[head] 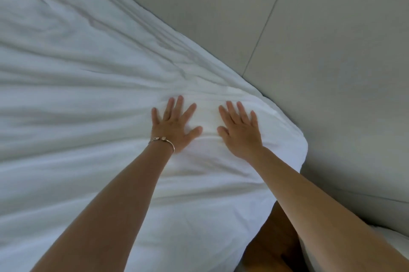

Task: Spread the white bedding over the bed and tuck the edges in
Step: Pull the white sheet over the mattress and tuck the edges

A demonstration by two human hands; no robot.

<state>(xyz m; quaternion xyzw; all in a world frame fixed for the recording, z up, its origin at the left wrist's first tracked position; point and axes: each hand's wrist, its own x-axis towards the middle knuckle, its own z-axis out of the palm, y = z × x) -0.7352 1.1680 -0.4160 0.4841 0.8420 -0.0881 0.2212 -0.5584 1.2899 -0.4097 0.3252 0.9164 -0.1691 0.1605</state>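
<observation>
Two bare hands, both flat on white bedding (88,94).

Bedding: fills the left and centre of the frame, from the upper left down to the lower edge. Creased, with long folds running from the left edge toward the hands. Its rounded corner lies right of centre, against a grey padded panel (332,50).

Left hand (174,126): centre of the frame, palm down on the bedding, fingers straight and spread, gripping nothing. Metal bangle (162,142) on the wrist.

Right hand (240,130): just beside the left, apart from it, palm down near the bedding's corner, fingers straight and spread, gripping nothing.

Panel: upper right and right of the frame, with a seam running down it.

Brown floor (272,249): lower right, between bedding and right forearm.
</observation>
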